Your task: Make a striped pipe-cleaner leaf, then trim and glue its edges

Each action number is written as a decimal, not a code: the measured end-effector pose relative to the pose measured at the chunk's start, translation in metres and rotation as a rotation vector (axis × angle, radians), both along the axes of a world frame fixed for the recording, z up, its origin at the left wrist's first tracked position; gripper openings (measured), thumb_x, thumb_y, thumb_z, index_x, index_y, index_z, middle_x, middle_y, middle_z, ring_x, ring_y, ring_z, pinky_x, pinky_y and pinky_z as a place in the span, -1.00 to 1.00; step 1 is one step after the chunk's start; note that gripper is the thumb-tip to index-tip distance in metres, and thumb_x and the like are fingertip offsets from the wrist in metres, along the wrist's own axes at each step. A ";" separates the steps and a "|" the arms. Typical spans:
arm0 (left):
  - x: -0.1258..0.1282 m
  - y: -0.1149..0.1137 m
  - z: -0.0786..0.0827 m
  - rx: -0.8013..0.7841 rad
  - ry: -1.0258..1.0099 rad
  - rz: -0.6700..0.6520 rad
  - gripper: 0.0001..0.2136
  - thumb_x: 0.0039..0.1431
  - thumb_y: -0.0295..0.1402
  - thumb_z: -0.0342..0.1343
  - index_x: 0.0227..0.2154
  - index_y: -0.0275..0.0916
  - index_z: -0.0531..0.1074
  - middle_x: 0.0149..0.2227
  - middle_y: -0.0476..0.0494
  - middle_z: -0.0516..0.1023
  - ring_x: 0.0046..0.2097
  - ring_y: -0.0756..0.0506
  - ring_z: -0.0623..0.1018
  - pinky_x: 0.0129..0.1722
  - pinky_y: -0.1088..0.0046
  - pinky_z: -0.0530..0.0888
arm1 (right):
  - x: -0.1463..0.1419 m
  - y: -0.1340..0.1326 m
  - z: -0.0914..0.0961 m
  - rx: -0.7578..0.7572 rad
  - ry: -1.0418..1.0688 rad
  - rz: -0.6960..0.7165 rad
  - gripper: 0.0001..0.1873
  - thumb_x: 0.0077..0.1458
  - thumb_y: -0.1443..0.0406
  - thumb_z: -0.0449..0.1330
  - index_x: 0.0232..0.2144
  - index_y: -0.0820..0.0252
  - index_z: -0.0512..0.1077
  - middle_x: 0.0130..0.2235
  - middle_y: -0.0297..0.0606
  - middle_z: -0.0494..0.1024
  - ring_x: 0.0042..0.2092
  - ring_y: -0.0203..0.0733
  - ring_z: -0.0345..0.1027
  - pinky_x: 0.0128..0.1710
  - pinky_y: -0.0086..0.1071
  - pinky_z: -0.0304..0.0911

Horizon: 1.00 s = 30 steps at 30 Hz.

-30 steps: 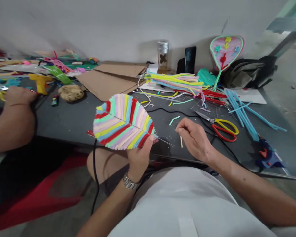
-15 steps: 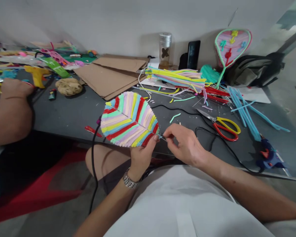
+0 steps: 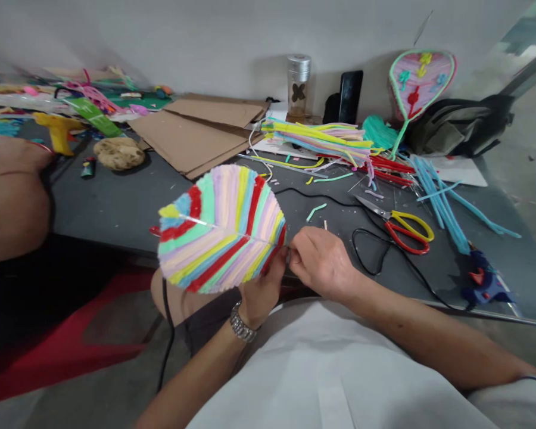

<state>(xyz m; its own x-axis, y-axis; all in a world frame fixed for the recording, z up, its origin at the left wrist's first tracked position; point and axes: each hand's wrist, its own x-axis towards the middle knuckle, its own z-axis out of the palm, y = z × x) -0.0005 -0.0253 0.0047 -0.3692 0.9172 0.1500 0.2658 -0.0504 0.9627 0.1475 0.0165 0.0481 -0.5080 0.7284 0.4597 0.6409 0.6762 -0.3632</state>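
A leaf-shaped piece made of striped pipe cleaners, in red, yellow, mint, blue, pink and lilac, is held over the table's front edge. Its pointed end is at the left, and a thin midrib runs lengthwise. My left hand grips it from below at its right end, thumb on the near side. Right against that end, my right hand is closed in a pinch around the thin wire stem, which the fingers mostly hide. Scissors with red and yellow handles lie on the table to the right of my right hand.
Blue pipe cleaners and a blue glue gun lie at the right, its black cord looping nearby. Pipe cleaner bundles, a bottle and cardboard stand behind. A co-worker's arm rests at the left.
The leaf has tilted, its pointed end swinging left and down toward me. My right hand has moved left, close against my left thumb, covering the wire seen between them before.
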 end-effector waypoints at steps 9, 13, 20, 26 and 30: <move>0.000 0.005 0.004 -0.075 -0.097 -0.071 -0.72 0.14 -0.11 0.29 -0.48 -0.24 0.64 -0.46 -0.10 0.65 -0.38 -0.13 0.64 -0.31 0.38 0.65 | 0.018 0.005 0.002 -0.444 0.359 -0.026 -0.84 0.28 0.29 0.12 -0.36 0.16 0.44 -0.37 -0.32 0.51 -0.32 -0.27 0.33 -0.28 -0.39 0.20; 0.001 0.006 0.007 -0.048 -0.121 -0.063 -0.71 0.17 -0.12 0.27 -0.47 -0.26 0.63 -0.44 -0.12 0.65 -0.36 -0.12 0.63 -0.27 0.38 0.65 | 0.017 0.001 0.002 -0.250 0.280 0.059 -0.88 0.29 0.32 0.15 -0.29 0.17 0.48 -0.29 -0.21 0.55 -0.23 -0.21 0.38 -0.25 -0.36 0.24; 0.003 0.008 0.006 0.015 -0.144 -0.040 -0.72 0.20 -0.15 0.25 -0.48 -0.24 0.62 -0.44 -0.11 0.65 -0.33 -0.12 0.65 -0.21 0.37 0.65 | 0.008 0.002 -0.001 -0.260 0.303 0.011 -0.88 0.22 0.40 0.17 -0.24 0.20 0.53 -0.28 -0.22 0.59 -0.27 -0.24 0.42 -0.28 -0.40 0.26; 0.002 0.009 0.005 0.031 -0.208 -0.029 -0.66 0.19 -0.13 0.25 -0.57 -0.26 0.55 -0.56 -0.05 0.55 -0.46 -0.05 0.56 -0.32 0.42 0.61 | 0.002 0.007 0.003 -0.313 0.375 -0.011 -0.92 0.18 0.40 0.23 -0.30 0.18 0.54 -0.33 -0.30 0.59 -0.33 -0.30 0.43 -0.32 -0.44 0.23; 0.001 0.010 0.003 0.037 -0.213 -0.033 -0.65 0.19 -0.16 0.26 -0.62 -0.26 0.49 -0.59 -0.02 0.48 -0.45 -0.04 0.52 -0.33 0.47 0.55 | 0.001 0.011 0.008 -0.343 0.343 0.046 -0.88 0.18 0.42 0.20 -0.39 0.18 0.51 -0.38 -0.32 0.55 -0.34 -0.31 0.39 -0.32 -0.43 0.20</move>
<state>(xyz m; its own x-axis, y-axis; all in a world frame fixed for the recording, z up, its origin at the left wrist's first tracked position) 0.0006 -0.0156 0.0080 -0.3664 0.9245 0.1053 0.0537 -0.0920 0.9943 0.1481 0.0272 0.0559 -0.4040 0.8477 0.3438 0.4174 0.5053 -0.7553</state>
